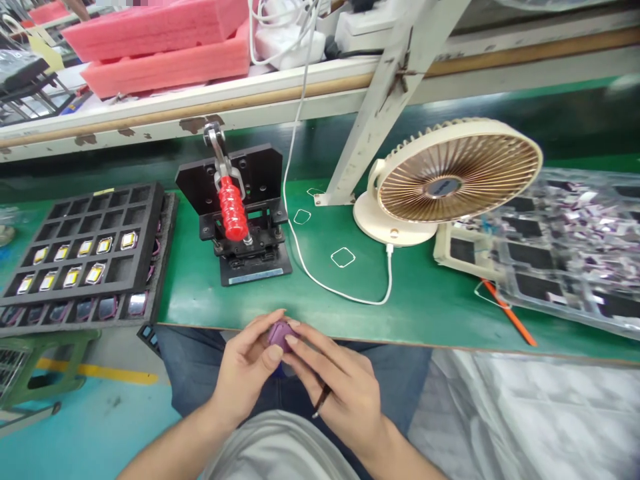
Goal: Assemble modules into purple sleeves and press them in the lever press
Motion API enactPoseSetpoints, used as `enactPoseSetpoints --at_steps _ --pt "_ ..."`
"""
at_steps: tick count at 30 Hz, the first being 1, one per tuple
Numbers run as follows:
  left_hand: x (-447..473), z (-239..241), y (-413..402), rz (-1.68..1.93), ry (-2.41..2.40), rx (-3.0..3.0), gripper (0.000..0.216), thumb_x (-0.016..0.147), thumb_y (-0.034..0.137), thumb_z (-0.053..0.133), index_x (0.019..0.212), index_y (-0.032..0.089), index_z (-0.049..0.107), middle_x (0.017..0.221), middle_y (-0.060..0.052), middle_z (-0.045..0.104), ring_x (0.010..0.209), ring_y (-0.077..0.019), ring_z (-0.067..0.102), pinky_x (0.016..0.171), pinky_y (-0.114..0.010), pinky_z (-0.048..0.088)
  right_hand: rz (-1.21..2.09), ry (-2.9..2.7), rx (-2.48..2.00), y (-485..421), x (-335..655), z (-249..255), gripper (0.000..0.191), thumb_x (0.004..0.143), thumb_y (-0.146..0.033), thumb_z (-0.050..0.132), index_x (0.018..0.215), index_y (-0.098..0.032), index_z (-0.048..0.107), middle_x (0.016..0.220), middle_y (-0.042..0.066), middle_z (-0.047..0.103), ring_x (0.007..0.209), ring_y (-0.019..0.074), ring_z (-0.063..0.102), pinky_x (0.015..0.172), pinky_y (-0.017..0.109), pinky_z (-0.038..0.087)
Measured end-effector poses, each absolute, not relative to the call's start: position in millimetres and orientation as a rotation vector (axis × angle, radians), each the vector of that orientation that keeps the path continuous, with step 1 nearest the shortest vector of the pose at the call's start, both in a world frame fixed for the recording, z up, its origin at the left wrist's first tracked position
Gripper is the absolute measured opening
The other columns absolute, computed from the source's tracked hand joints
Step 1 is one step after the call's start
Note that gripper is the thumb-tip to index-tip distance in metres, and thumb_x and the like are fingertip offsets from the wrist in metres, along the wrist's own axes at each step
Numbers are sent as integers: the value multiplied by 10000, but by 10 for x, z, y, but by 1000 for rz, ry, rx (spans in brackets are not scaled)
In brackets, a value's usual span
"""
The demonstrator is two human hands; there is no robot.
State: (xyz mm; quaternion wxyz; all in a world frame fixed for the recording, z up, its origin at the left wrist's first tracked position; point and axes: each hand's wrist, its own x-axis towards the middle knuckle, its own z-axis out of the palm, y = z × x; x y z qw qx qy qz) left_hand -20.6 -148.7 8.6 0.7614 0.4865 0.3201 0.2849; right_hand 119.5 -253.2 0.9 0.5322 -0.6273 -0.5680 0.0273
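Note:
A small purple piece with rounded corners (pixel 281 335), like a watch case, is held between both hands near the table's front edge. My left hand (pixel 243 373) is closed, its thumb and fingers pinching the piece from the left. On the other side, my right hand (pixel 345 387) is also closed, its fingertips pressed on the piece. A thin dark stick-like tool (pixel 323 401) pokes out beneath the right hand's fingers; its kind cannot be made out. Part of the purple piece is covered by my fingers.
Ahead stands a black toggle-clamp press (pixel 245 227) with a red handle (pixel 233 210). Left lies a black foam tray (pixel 120 270) of small square parts. A fan (pixel 395 230), white cable (pixel 345 293), thin white frames (pixel 343 257), orange stick (pixel 515 320) and clear plastic trays (pixel 540 257) occupy the right.

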Motion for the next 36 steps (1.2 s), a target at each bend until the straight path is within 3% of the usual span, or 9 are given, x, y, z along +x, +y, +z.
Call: enactPoseSetpoints --at_steps 6,10,15,24,30,36 --pt "-216 13 -1531 698 766 976 369 951 348 806 1300 233 786 1190 -125 828 1113 -265 778 1039 -380 586 121 -1227 -1655 -2533 1131 29 321 998 -239 733 1309 -248 653 1247 137 718 1072 252 777 876 363 689" --pt "-255 -43 -1522 724 659 936 332 955 276 797 1283 231 786 1171 -128 831 1060 -256 795 980 -377 616 244 -1234 -1710 -2542 1166 59 235 1001 -323 733 1203 -247 640 1037 73 669 882 203 743 737 313 642" --pt "-306 -68 -1517 735 603 988 346 954 216 791 1298 244 779 1167 -128 834 1059 -262 800 971 -376 623 356 -1262 -1673 -2541 1190 82 193 1022 -298 704 1186 -253 614 870 1 619 708 145 653 577 247 491" --pt "-213 92 -1466 684 505 863 349 898 265 857 1243 259 801 1066 -89 854 1117 -264 785 999 -370 607 413 -1451 -1634 -2542 1158 89 136 1114 -323 522 1096 -226 615 891 31 701 752 169 667 636 273 424" --pt "-237 95 -1394 513 562 858 278 958 400 790 1154 209 840 1101 -131 849 1064 -284 797 996 -404 604 420 -1421 -1511 -2538 1182 39 113 1099 -279 533 1130 -206 613 916 48 722 785 182 700 703 281 475" --pt "-241 5 -1435 593 554 1030 176 962 329 793 1102 237 846 1087 -91 856 1078 -292 797 1011 -423 609 461 -1388 -1479 -2529 1177 16 120 1082 -270 548 1049 -198 638 827 28 665 710 165 642 665 277 437"
